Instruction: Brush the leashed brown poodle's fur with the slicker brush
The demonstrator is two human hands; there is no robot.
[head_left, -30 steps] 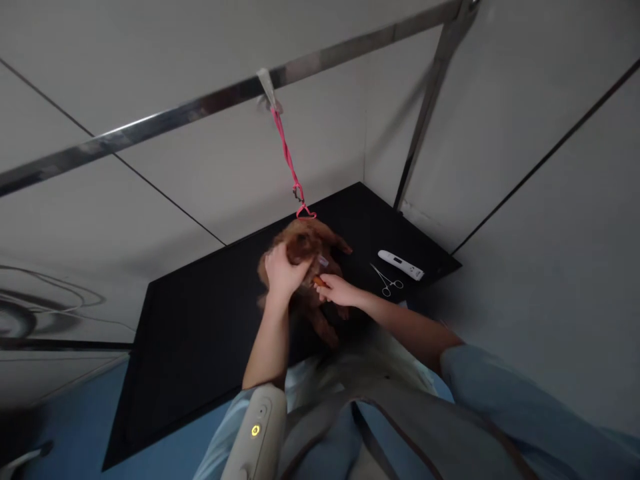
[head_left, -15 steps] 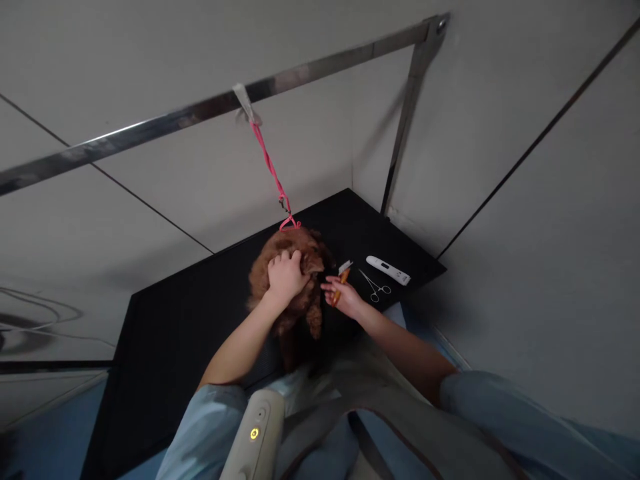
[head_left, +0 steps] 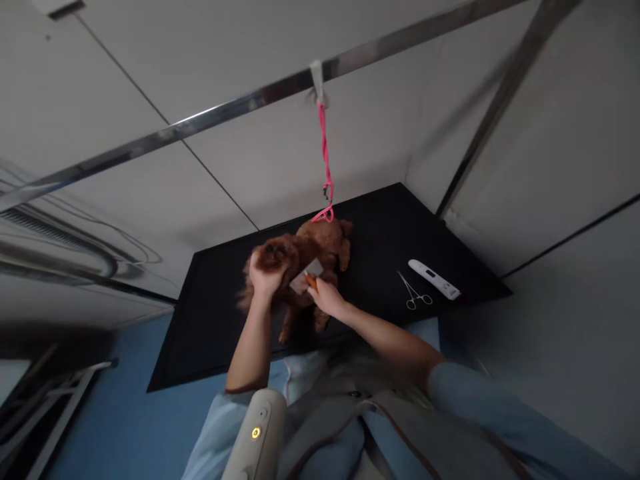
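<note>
A brown curly-haired dog (head_left: 323, 239) is on the black table (head_left: 380, 267), a pink leash (head_left: 325, 143) looped about its body. My left hand (head_left: 265, 279) cups the dog's head (head_left: 274, 252) from below, the fingers partly hidden in the fur. In my right hand (head_left: 328, 298) is a slicker brush (head_left: 307, 275) with an orange handle. Its flat pale head lies against the dog's side or chest, and the bristles are out of sight.
White hair clippers (head_left: 434, 279) and scissor-handled forceps (head_left: 413, 293) lie on the table's right part. A metal bar (head_left: 240, 110) crosses above, with the leash tied to it. A post (head_left: 480, 133) stands at the right. A hose (head_left: 65, 239) runs at the left.
The brush has moved left from beside the dog onto its coat. My left hand has shifted to the dog's head, which now faces up toward me. The camera view has swung left.
</note>
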